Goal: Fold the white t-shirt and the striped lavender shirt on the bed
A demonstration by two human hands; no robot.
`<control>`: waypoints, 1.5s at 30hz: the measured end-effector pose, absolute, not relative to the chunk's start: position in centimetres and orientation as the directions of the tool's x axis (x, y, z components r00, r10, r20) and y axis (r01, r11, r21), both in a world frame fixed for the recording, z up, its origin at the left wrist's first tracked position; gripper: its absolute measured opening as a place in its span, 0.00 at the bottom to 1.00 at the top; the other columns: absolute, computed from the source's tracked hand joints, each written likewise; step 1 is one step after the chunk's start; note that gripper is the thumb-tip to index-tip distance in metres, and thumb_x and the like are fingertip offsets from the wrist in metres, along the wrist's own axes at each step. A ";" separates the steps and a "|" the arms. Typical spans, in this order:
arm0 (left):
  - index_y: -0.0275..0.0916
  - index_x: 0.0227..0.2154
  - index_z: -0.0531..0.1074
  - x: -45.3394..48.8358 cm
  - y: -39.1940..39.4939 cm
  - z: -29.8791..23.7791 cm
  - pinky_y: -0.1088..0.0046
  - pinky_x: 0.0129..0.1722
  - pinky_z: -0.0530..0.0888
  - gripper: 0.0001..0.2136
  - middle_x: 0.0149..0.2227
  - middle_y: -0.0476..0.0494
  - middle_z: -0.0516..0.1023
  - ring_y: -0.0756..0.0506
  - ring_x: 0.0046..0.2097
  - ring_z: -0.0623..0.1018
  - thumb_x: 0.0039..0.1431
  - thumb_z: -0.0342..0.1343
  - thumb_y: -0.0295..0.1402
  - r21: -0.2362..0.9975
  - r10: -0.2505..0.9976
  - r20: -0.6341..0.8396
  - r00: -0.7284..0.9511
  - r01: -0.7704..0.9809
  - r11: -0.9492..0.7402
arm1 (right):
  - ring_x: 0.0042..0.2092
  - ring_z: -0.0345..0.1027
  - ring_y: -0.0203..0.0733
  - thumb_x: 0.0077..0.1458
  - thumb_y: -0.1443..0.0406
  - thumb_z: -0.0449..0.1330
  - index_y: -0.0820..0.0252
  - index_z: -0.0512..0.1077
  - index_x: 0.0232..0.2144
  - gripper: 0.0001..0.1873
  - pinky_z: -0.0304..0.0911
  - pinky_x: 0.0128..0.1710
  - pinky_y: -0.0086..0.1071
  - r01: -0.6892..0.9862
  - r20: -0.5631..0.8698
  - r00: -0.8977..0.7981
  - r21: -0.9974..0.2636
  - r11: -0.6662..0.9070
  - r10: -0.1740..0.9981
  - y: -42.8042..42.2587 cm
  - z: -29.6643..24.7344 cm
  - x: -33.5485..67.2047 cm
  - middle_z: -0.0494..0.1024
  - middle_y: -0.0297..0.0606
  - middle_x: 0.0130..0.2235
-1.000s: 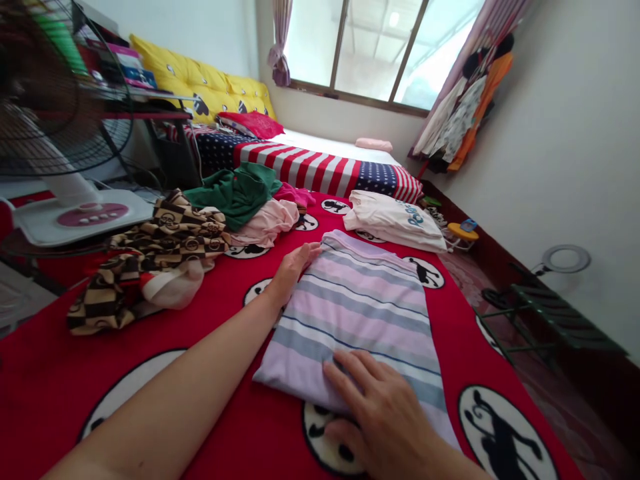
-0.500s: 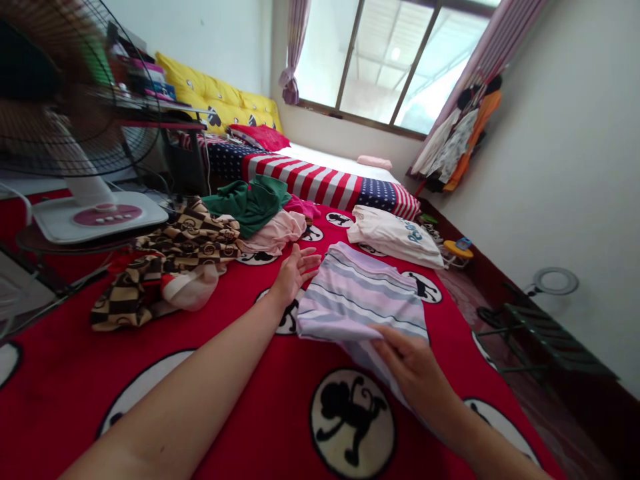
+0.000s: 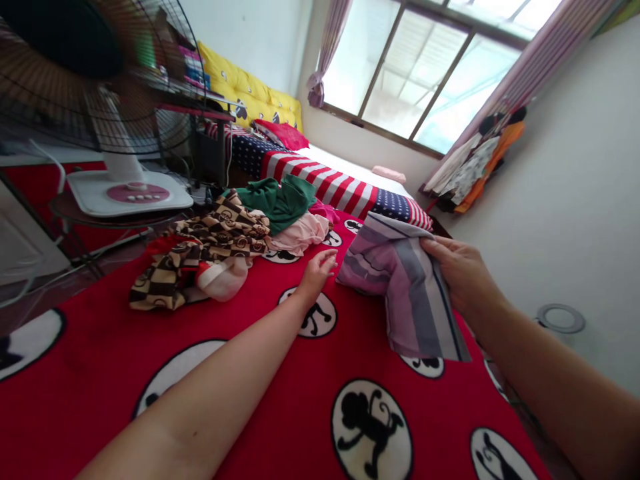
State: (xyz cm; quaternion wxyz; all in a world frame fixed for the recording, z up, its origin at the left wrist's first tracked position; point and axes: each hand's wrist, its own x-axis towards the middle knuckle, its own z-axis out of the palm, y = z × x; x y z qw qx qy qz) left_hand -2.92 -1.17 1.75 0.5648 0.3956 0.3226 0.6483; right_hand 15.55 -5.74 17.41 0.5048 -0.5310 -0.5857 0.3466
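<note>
Daylight fell from a window (image 3: 415, 73) at one o'clock onto a bed spread with a red blanket (image 3: 100, 393) printed with monkeys in cream circles. A flag-patterned bedcover (image 3: 320, 175) lay beyond it at twelve o'clock, and a pedestal fan (image 3: 107, 113) stood at ten o'clock.

At two o'clock, the right hand (image 3: 463, 273) was closed in a narrow pinch on the upper edge of a striped garment (image 3: 407, 287) in lilac, grey and white. The garment hung from that grip in soft folds above the blanket, its lower end down near a monkey circle, though whether it touched the blanket could not be told. The left hand (image 3: 315, 277) was open and held nothing, its fingers loosely spread just beside the striped garment. Near it lay a pale pink garment (image 3: 297, 233), with a crumpled green garment (image 3: 277, 203) behind that at twelve o'clock and a brown checked cloth (image 3: 200, 260) heaped at eleven o'clock.

The striped garment looked light, thin and limp, likely to sag wherever it went unsupported. It would probably handle best pinched at two corners of one edge, with the hands held wide apart to keep the fabric spread.
</note>
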 end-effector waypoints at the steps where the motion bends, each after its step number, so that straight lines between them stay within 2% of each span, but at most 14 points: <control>1: 0.37 0.46 0.71 -2.9 -1.2 1.9 0.67 0.45 0.71 0.18 0.52 0.36 0.73 0.42 0.49 0.75 0.57 0.54 0.41 0.858 0.975 0.208 -0.075 -0.464 -0.218 | 0.19 0.67 0.37 0.48 0.60 0.62 0.60 0.75 0.32 0.10 0.66 0.19 0.29 0.264 0.181 0.072 -0.952 0.156 0.981 -5.8 17.0 15.1 0.74 0.31 0.19; 4: 0.38 0.49 0.70 -3.2 -1.2 2.2 0.68 0.46 0.71 0.21 0.50 0.38 0.75 0.42 0.50 0.75 0.59 0.50 0.46 0.795 0.946 0.310 -0.093 -0.520 -0.311 | 0.21 0.67 0.36 0.50 0.58 0.62 0.59 0.75 0.34 0.12 0.64 0.20 0.27 0.323 0.097 -0.042 -0.941 0.105 0.994 -7.1 14.6 13.9 0.75 0.31 0.21; 8: 0.34 0.44 0.73 -4.2 -0.7 2.3 0.68 0.41 0.72 0.27 0.41 0.36 0.79 0.41 0.44 0.78 0.58 0.47 0.54 0.773 0.991 0.132 -0.016 -0.625 -0.113 | 0.29 0.71 0.38 0.57 0.56 0.55 0.61 0.76 0.35 0.15 0.66 0.27 0.28 0.505 0.083 -0.305 -0.830 0.235 0.949 -10.6 10.0 12.3 0.76 0.33 0.26; 10: 0.35 0.41 0.73 -4.6 -0.5 2.2 0.71 0.37 0.73 0.24 0.39 0.37 0.80 0.43 0.40 0.79 0.56 0.50 0.52 0.773 0.999 0.047 0.020 -0.634 -0.024 | 0.40 0.73 0.44 0.58 0.58 0.56 0.60 0.74 0.42 0.15 0.69 0.38 0.33 0.561 0.167 -0.381 -0.740 0.371 0.910 -13.0 8.1 11.8 0.78 0.38 0.36; 12: 0.36 0.40 0.73 -4.8 -0.3 2.1 0.73 0.34 0.73 0.19 0.38 0.39 0.80 0.46 0.37 0.79 0.55 0.54 0.47 0.792 1.000 0.024 0.006 -0.611 -0.015 | 0.52 0.68 0.49 0.55 0.59 0.59 0.58 0.70 0.50 0.20 0.66 0.50 0.41 0.634 0.346 -0.359 -0.591 0.499 0.867 -15.6 6.6 12.0 0.74 0.44 0.49; 15: 0.36 0.39 0.73 -4.6 -0.5 1.9 0.74 0.32 0.74 0.15 0.37 0.40 0.79 0.47 0.35 0.78 0.54 0.56 0.41 0.840 0.998 0.062 -0.019 -0.539 -0.062 | 0.59 0.58 0.55 0.50 0.60 0.63 0.56 0.61 0.56 0.32 0.58 0.56 0.52 0.797 0.538 -0.246 -0.361 0.484 0.806 -18.9 4.5 13.4 0.64 0.49 0.59; 19: 0.35 0.40 0.72 -3.9 -0.6 1.6 0.72 0.34 0.75 0.14 0.37 0.39 0.79 0.48 0.34 0.78 0.53 0.57 0.39 0.943 0.995 0.097 -0.021 -0.318 -0.098 | 0.55 0.63 0.58 0.47 0.62 0.63 0.55 0.57 0.57 0.36 0.66 0.48 0.52 0.898 0.476 -0.126 -0.318 0.304 0.870 -20.5 1.7 15.8 0.66 0.49 0.55; 23: 0.33 0.37 0.72 -4.5 -0.7 2.0 0.67 0.36 0.75 0.16 0.34 0.37 0.79 0.44 0.35 0.79 0.50 0.59 0.41 0.992 0.997 0.064 -0.041 -0.103 -0.068 | 0.46 0.69 0.51 0.50 0.68 0.57 0.56 0.65 0.47 0.20 0.68 0.43 0.45 0.870 0.444 -0.136 -0.374 0.321 0.886 -19.2 0.4 17.4 0.73 0.44 0.45; 26: 0.35 0.34 0.74 -6.3 -2.3 2.9 0.62 0.41 0.74 0.21 0.37 0.33 0.79 0.35 0.43 0.78 0.40 0.66 0.45 0.993 0.998 0.047 -0.044 0.115 -0.041 | 0.45 0.69 0.48 0.45 0.75 0.52 0.57 0.67 0.43 0.20 0.67 0.44 0.42 0.821 0.426 -0.162 -0.442 0.361 0.890 -18.3 0.5 18.0 0.73 0.41 0.42; 29: 0.38 0.44 0.74 -8.1 -5.5 3.4 0.57 0.48 0.69 0.33 0.46 0.31 0.77 0.29 0.51 0.74 0.33 0.68 0.50 0.816 0.999 0.043 0.024 0.575 -0.049 | 0.45 0.68 0.46 0.42 0.77 0.50 0.58 0.68 0.43 0.24 0.66 0.45 0.40 0.738 0.421 -0.184 -0.537 0.408 0.888 -18.1 0.8 18.1 0.73 0.40 0.42; 31: 0.39 0.52 0.70 -8.8 -7.9 3.5 0.55 0.51 0.67 0.38 0.50 0.31 0.76 0.28 0.52 0.73 0.35 0.67 0.49 0.668 0.989 0.027 0.143 0.734 -0.124 | 0.44 0.69 0.45 0.41 0.77 0.50 0.58 0.69 0.42 0.24 0.66 0.44 0.39 0.684 0.436 -0.190 -0.584 0.438 0.879 -18.2 1.4 18.4 0.73 0.39 0.41; 35: 0.40 0.57 0.64 -8.9 -11.2 4.2 0.63 0.55 0.66 0.37 0.57 0.37 0.70 0.36 0.56 0.71 0.41 0.65 0.42 0.774 0.937 0.106 0.334 0.564 -0.288 | 0.40 0.69 0.44 0.40 0.76 0.50 0.57 0.71 0.35 0.20 0.66 0.40 0.35 0.661 0.444 -0.232 -0.580 0.475 0.865 -18.4 4.4 20.6 0.73 0.38 0.37; 38: 0.42 0.59 0.62 -8.7 -12.8 5.9 0.64 0.52 0.68 0.36 0.56 0.40 0.70 0.39 0.51 0.73 0.46 0.63 0.43 0.856 0.942 0.093 0.324 0.456 -0.242 | 0.39 0.70 0.43 0.43 0.75 0.51 0.56 0.73 0.32 0.16 0.65 0.38 0.33 0.696 0.431 -0.301 -0.511 0.505 0.851 -19.1 8.0 23.5 0.74 0.38 0.36; 45: 0.46 0.54 0.70 -9.1 -17.5 6.7 0.67 0.49 0.69 0.32 0.51 0.45 0.75 0.38 0.49 0.74 0.41 0.65 0.40 0.816 0.922 -0.094 0.375 0.560 -0.145 | 0.33 0.71 0.37 0.41 0.77 0.51 0.52 0.74 0.29 0.18 0.65 0.33 0.27 0.777 0.114 -0.487 -0.397 0.489 0.866 -24.9 9.7 25.5 0.76 0.34 0.34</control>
